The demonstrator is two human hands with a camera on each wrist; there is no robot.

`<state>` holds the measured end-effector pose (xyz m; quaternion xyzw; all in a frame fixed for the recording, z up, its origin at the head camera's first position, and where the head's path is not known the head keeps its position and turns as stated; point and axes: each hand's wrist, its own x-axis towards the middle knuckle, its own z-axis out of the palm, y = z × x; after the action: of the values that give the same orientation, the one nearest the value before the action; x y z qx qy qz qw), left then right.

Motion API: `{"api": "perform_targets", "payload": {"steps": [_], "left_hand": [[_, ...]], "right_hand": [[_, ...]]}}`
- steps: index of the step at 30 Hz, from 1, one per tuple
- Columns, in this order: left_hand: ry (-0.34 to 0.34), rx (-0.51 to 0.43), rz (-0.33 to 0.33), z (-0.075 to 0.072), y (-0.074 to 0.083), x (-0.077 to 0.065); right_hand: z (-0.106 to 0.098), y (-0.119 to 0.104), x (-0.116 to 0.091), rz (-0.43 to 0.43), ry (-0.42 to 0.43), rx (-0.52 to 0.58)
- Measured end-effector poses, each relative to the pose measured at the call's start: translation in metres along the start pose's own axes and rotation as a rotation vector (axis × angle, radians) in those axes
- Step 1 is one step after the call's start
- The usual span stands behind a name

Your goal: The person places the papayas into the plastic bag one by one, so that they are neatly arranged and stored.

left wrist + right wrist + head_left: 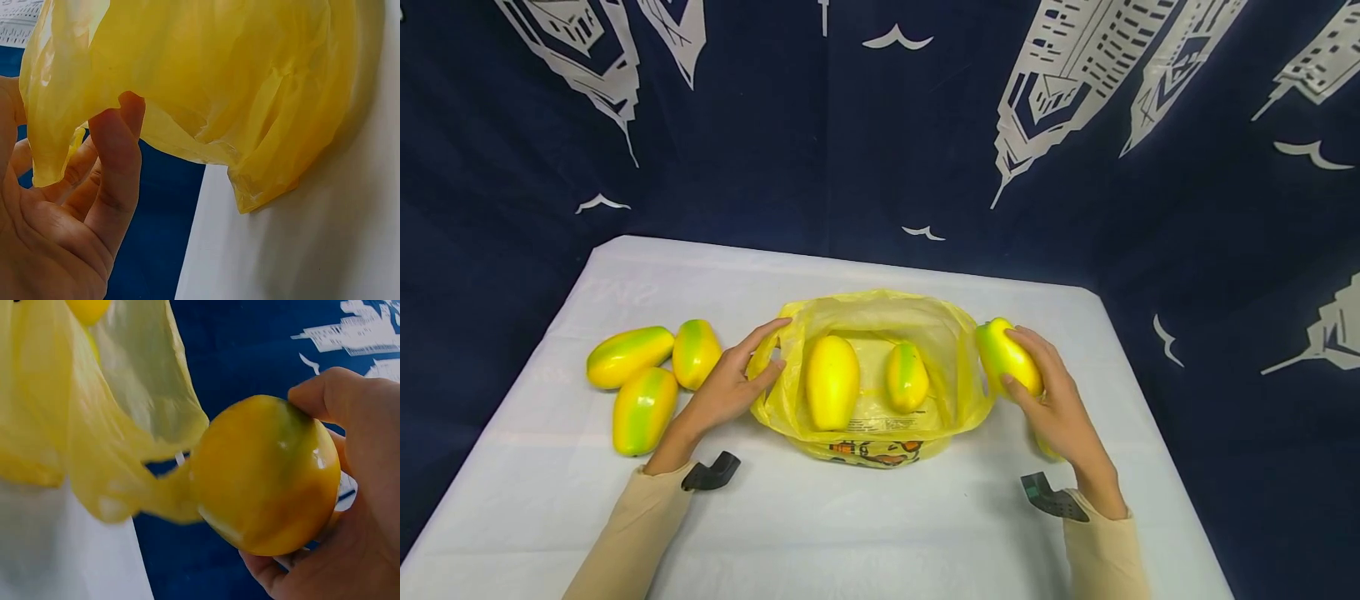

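A yellow plastic bag (880, 450) stands with its mouth wide at the middle of the table. Inside lie two papayas, a larger one (832, 383) on the left and a smaller one (907, 377) on the right. My left hand (730, 383) holds the bag's left handle, its fingers through the loop in the left wrist view, where the bag (250, 75) fills the top. My right hand (1052, 396) grips a yellow papaya with green patches (1009, 358) just outside the bag's right rim. In the right wrist view this papaya (265, 481) overlaps the bag's handle.
Three more papayas (644, 411) lie grouped on the white tablecloth (850, 533) at the left, close to my left forearm. Another yellow fruit (1047, 448) shows partly beneath my right hand. A dark blue curtain with white buildings (850, 150) hangs behind the table.
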<state>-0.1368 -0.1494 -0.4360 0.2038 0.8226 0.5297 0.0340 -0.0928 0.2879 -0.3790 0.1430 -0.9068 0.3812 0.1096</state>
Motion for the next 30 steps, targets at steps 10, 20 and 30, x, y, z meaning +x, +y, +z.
{"api": "perform_targets", "payload": {"steps": [10,20,30], "left_hand": [[0.0,0.002,0.003,0.0,0.0,0.0],[-0.001,-0.003,0.016,0.001,-0.001,0.001],[0.002,0.004,0.006,0.001,0.0,0.001]], "right_hand": [[0.03,-0.009,0.007,-0.089,-0.133,0.005],[0.057,-0.02,0.014,-0.193,-0.348,0.044],[0.074,-0.021,0.016,-0.29,-0.496,0.063]]}}
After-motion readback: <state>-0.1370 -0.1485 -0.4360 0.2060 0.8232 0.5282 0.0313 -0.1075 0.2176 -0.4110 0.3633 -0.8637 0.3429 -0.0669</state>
